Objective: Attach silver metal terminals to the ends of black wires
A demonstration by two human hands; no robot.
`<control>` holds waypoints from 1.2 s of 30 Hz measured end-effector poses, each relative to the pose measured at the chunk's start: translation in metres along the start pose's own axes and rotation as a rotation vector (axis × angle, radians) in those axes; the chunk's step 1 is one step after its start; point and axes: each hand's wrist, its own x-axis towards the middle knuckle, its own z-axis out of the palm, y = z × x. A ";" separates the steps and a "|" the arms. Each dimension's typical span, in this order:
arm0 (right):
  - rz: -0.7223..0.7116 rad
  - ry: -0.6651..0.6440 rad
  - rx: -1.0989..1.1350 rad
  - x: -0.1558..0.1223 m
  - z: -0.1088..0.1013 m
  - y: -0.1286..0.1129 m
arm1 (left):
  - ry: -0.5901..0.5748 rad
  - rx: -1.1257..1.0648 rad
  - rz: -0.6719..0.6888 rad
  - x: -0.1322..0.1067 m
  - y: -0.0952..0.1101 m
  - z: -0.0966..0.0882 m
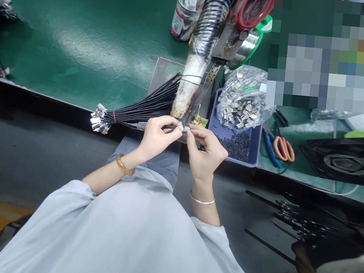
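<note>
My left hand [157, 135] is closed in a pinch on the end of a black cable, at a small silvery connector [180, 126]. Close against it, my right hand [206, 150] pinches a small metal connector shell [186, 129], partly covered by the fingertips. Both hands meet at the bench edge, just below the taped end of an exhaust hose [182, 100]. Left of them lies a bundle of black cables [140, 107], tied with a red band and ending in silvery connectors [99, 118].
On the right, a blue tray [257, 149] holds tiny black parts and a plastic bag [247, 93] of metal shells. Blue-handled pliers [272, 148] and orange-handled scissors [284, 149] lie beyond. A can [183, 20], a soldering-type fixture [230, 45] and red wire coil [255, 7] stand behind.
</note>
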 end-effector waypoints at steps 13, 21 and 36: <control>0.064 0.182 0.268 -0.008 -0.030 -0.013 | -0.213 0.242 0.086 -0.020 -0.010 -0.009; 0.243 -0.035 0.036 0.000 -0.058 0.012 | 0.006 0.379 0.387 -0.027 -0.023 -0.051; 0.153 -0.160 -0.561 0.043 -0.048 0.091 | -0.047 1.112 0.167 0.045 -0.002 -0.082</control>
